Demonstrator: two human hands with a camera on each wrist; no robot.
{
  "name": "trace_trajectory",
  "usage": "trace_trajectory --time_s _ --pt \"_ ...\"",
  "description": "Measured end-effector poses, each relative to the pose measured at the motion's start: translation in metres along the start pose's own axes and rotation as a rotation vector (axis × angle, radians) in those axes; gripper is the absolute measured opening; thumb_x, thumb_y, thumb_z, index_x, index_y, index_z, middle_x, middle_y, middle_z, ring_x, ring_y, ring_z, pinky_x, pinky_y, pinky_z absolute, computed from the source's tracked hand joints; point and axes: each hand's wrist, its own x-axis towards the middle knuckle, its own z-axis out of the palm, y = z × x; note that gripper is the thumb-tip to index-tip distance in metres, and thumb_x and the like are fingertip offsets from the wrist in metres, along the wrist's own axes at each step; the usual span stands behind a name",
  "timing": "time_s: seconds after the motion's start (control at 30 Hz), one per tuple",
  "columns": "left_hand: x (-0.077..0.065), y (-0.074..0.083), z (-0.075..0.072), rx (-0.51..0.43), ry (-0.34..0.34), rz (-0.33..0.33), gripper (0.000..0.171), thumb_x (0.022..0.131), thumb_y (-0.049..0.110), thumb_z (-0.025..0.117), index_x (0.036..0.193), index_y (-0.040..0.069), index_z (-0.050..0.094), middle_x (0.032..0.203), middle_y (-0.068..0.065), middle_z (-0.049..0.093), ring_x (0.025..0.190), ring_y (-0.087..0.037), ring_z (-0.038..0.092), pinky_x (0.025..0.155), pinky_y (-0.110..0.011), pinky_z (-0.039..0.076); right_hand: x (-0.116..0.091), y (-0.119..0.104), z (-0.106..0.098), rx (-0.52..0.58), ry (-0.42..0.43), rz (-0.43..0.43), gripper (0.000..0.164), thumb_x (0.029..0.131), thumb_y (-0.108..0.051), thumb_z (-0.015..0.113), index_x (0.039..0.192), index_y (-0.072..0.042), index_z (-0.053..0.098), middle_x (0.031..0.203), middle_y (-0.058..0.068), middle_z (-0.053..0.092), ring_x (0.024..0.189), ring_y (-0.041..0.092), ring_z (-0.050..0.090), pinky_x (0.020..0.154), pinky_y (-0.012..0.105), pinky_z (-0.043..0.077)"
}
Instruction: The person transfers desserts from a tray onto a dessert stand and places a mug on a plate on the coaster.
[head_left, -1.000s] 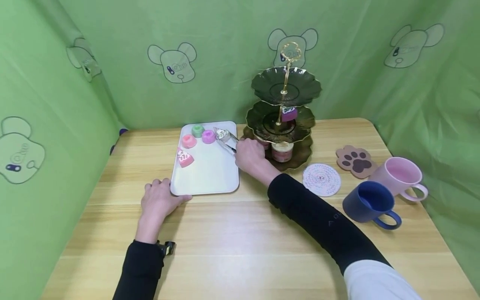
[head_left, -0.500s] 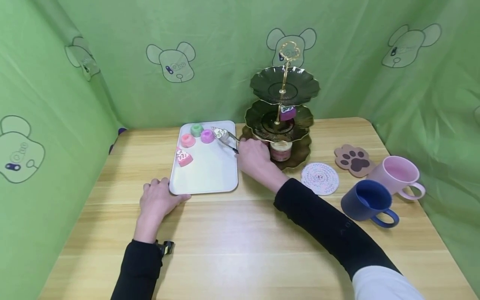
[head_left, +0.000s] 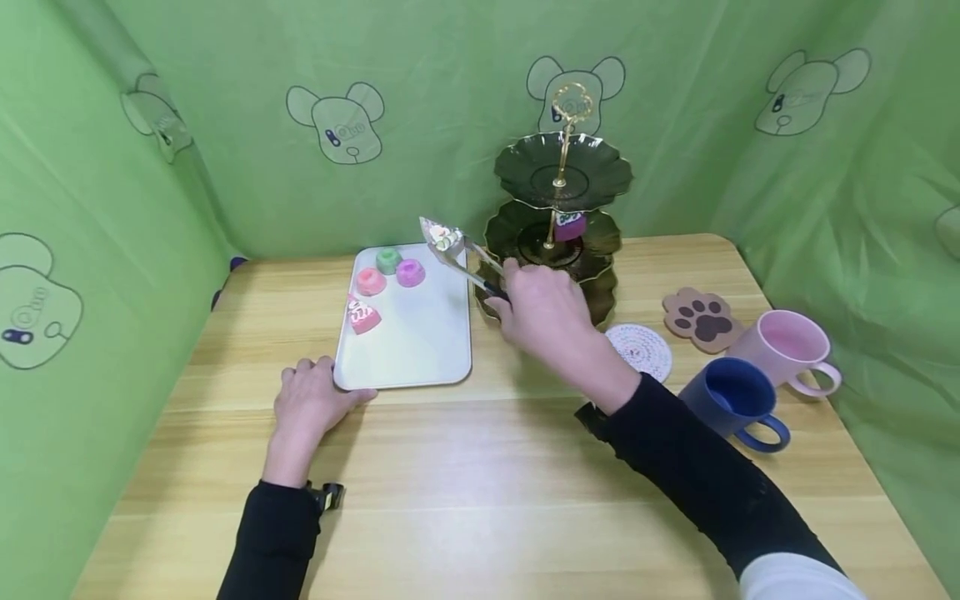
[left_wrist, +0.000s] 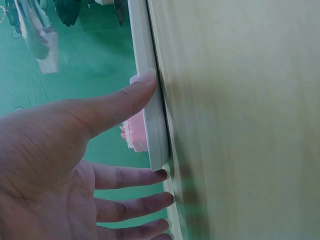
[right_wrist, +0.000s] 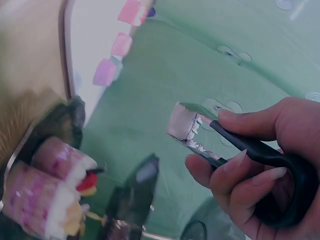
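Head view: the right hand [head_left: 551, 312] grips the black handles of a pair of tongs [head_left: 472, 277], whose ends pinch a white-topped cake slice [head_left: 444, 237]. The slice hangs in the air by the far right corner of the tray [head_left: 420, 342], its pointed end turned left; the long tongs presumably keep fingers off the soft-looking topping. The left hand [head_left: 311, 392] lies at the tray's near left corner, thumb along the near edge, probably to stop the tray sliding. On the tray, a green donut [head_left: 388, 261], a purple donut [head_left: 410, 272] and a pink donut [head_left: 371, 282] cluster toward the far left corner, with a pink slice [head_left: 363, 315] by the left edge, so the near part is bare. Past the tray's right edge, toward the table's far edge, rises a tiered stand [head_left: 596, 179], its middle plate bearing a purple slice [head_left: 570, 226]. A blue mug [head_left: 727, 396] and a pink mug [head_left: 791, 342] stand near the table's right edge.

Left wrist view: the left hand's thumb touches the tray's rim and its fingers stretch out straight, curled round nothing, which suggests light bracing rather than a grasp.

Right wrist view: thumb on one handle, fingers bent round the other, the right hand seems to squeeze the slice from both sides. Two dessert cups [right_wrist: 27, 200] sit side by side on the stand's lowest plate.
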Motion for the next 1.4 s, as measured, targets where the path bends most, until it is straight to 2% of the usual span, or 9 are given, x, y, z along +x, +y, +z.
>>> trace_trajectory --time_s 0.13,0.2,0.33,0.53,0.77,1.1,1.4 --pt "0.001 0.000 0.000 0.007 -0.016 -0.001 0.084 0.064 0.065 0.071 0.112 -0.002 0.052 0.104 -0.023 0.047 0.095 -0.042 0.037 0.061 -0.045 0.039 -0.007 0.010 -0.008 -0.008 0.028 0.012 0.050 0.087 -0.046 0.058 0.117 -0.006 0.055 0.076 0.009 0.060 0.063 0.035 0.058 0.048 0.044 0.044" --pt "0.000 -0.001 0.000 0.007 -0.021 -0.004 0.086 0.064 0.066 0.071 0.112 -0.002 0.051 0.104 -0.024 0.047 0.095 -0.042 0.037 0.060 -0.046 0.039 -0.011 0.016 -0.011 -0.013 0.034 0.019 0.053 0.087 -0.046 0.058 0.121 -0.005 0.054 0.077 0.010 0.060 0.060 0.035 0.057 0.046 0.043 0.043" --pt "0.000 0.000 -0.002 0.007 -0.027 0.003 0.088 0.063 0.067 0.070 0.113 -0.002 0.051 0.104 -0.024 0.046 0.095 -0.042 0.037 0.059 -0.045 0.039 -0.016 0.030 -0.017 -0.030 0.042 0.036 0.056 0.087 -0.044 0.059 0.124 -0.002 0.053 0.081 0.015 0.062 0.064 0.034 0.058 0.048 0.044 0.044" --pt "-0.001 0.002 -0.005 0.018 -0.019 0.007 0.087 0.064 0.066 0.070 0.114 -0.003 0.051 0.105 -0.025 0.047 0.093 -0.042 0.037 0.060 -0.046 0.038 -0.017 0.046 -0.022 -0.030 0.040 0.082 0.054 0.087 -0.043 0.060 0.120 -0.001 0.054 0.081 0.017 0.062 0.068 0.036 0.059 0.051 0.045 0.043" --pt "-0.002 0.004 -0.002 0.021 -0.011 0.015 0.084 0.065 0.066 0.069 0.112 -0.002 0.052 0.104 -0.025 0.047 0.094 -0.043 0.038 0.062 -0.047 0.039 -0.011 0.062 -0.016 -0.033 0.038 0.125 0.052 0.085 -0.043 0.062 0.112 0.001 0.056 0.081 0.020 0.061 0.070 0.037 0.060 0.052 0.047 0.044" --pt "-0.003 0.001 0.002 0.031 -0.015 -0.005 0.085 0.064 0.069 0.068 0.111 -0.001 0.054 0.103 -0.024 0.049 0.094 -0.042 0.039 0.059 -0.044 0.039 -0.007 0.073 -0.003 0.014 -0.010 0.170 0.041 0.085 -0.042 0.062 0.088 -0.002 0.056 0.076 0.021 0.058 0.070 0.040 0.058 0.055 0.048 0.043" --pt "-0.003 -0.003 -0.001 0.038 -0.016 -0.021 0.092 0.063 0.071 0.067 0.119 0.000 0.053 0.108 -0.026 0.049 0.096 -0.043 0.039 0.059 -0.046 0.040 -0.003 0.073 0.000 0.053 -0.036 0.199 0.044 0.084 -0.046 0.061 0.091 -0.002 0.056 0.085 0.022 0.057 0.074 0.041 0.058 0.054 0.048 0.044"
